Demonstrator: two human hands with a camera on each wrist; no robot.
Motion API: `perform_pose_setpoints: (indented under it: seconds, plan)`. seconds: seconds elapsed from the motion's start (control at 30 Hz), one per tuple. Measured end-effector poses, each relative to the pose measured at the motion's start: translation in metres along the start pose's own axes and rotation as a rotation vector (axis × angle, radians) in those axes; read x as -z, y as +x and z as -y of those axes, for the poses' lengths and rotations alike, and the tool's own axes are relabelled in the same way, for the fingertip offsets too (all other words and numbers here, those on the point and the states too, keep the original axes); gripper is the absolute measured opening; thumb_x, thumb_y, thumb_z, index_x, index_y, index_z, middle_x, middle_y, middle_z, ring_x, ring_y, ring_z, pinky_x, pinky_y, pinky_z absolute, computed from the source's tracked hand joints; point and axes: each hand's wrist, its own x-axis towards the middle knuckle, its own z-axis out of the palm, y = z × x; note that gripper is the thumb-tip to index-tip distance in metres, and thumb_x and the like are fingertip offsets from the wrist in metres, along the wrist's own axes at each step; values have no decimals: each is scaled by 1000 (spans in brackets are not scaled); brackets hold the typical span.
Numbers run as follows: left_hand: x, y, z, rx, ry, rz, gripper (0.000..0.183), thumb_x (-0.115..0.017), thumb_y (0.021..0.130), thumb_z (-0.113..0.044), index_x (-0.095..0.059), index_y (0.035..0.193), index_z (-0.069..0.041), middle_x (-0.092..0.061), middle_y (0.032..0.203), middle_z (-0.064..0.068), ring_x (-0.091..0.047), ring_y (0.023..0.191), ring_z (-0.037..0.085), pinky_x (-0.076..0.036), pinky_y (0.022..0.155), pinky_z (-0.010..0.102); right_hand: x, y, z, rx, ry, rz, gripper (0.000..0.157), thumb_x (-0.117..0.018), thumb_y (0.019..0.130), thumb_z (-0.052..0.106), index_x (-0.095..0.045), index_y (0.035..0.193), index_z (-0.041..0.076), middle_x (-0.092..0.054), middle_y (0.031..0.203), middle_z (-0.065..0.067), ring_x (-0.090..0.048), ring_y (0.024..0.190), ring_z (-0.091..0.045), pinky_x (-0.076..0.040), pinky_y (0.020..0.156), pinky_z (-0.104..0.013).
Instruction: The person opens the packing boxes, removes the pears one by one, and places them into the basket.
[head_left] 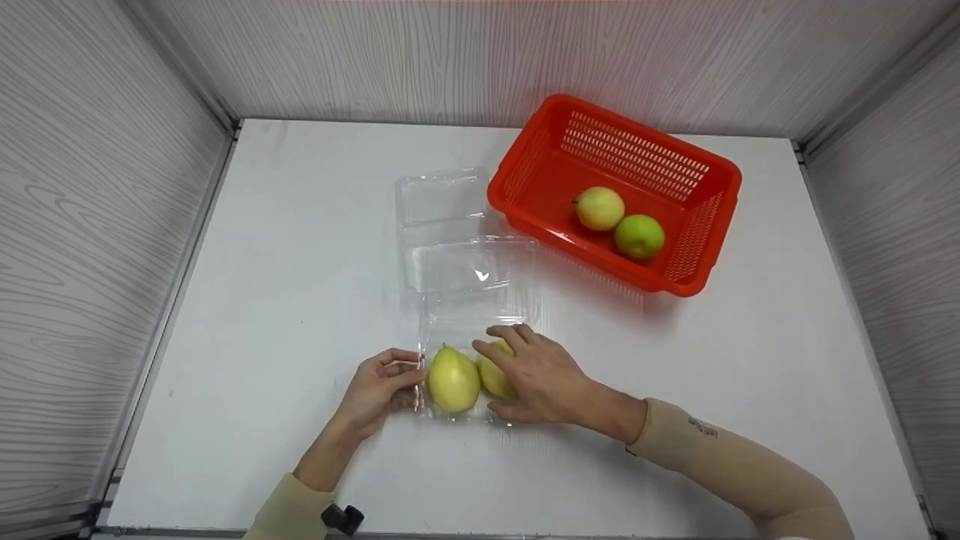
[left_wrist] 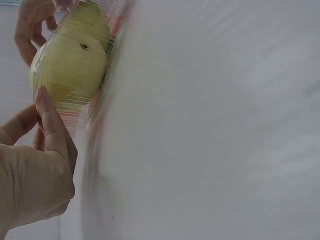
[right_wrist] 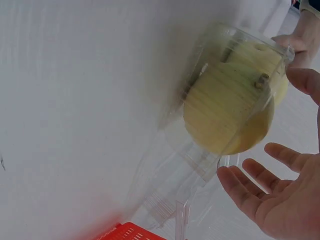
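Note:
Two yellow pears (head_left: 454,380) sit side by side in the near part of a clear plastic clamshell box (head_left: 517,300). My left hand (head_left: 382,386) pinches the box's left rim between thumb and fingers. Over the right-hand pear (head_left: 491,375) is my right hand (head_left: 544,379), hiding part of it. In the right wrist view, that hand's fingers (right_wrist: 280,180) are spread beside the box's edge, apart from the pear (right_wrist: 220,110). Through the ribbed wall, the left wrist view shows one pear (left_wrist: 75,65) near the left fingertips.
A red plastic basket (head_left: 540,225) stands at the back right, holding a pale yellow fruit (head_left: 600,208) and a green fruit (head_left: 640,237). More clear plastic packaging (head_left: 442,199) lies behind the box, next to the basket. Wood-grain panels (head_left: 450,60) border the white table (head_left: 300,262).

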Motion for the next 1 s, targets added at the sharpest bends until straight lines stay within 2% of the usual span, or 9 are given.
perform_pose_setpoints:
  seconds: [0.27,0.5,0.6,0.73,1.0]
  plan:
    - [0,1,0,1,-14,9,30,-74,97,-7,-59,122,-4,-74,92,-3,-69,68,9,-62,63,22,-13,1,2,-5,-35,1,80,-85,82,49,-49,150,25,-52,149,-10,-58,128,-32,-66,88,-42]
    - [1,0,0,2,-20,13,30,-73,97,-6,-58,123,-3,-72,92,-3,-68,67,9,-61,62,22,-21,2,3,9,-56,-26,60,-87,82,34,-58,134,25,-57,140,-8,-59,121,-32,-66,82,-41]
    - [2,1,1,-1,-14,20,30,-73,98,-7,-58,123,-3,-72,93,-3,-69,68,9,-62,63,22,-23,2,3,28,-78,-43,54,-88,82,33,-60,128,24,-58,136,-7,-58,119,-30,-66,78,-38]
    - [2,1,2,-6,-12,24,30,-73,98,-8,-58,123,-3,-73,93,-3,-69,69,9,-62,63,21,-23,2,3,46,-92,-58,54,-88,82,35,-60,127,24,-58,135,-7,-58,118,-29,-66,76,-38]
    - [1,1,3,-4,-4,0,30,-73,97,-7,-59,123,-3,-72,94,-3,-69,70,9,-61,63,22,-16,0,3,92,-135,-166,54,-87,80,34,-61,127,24,-61,132,-7,-61,115,-28,-66,71,-34]
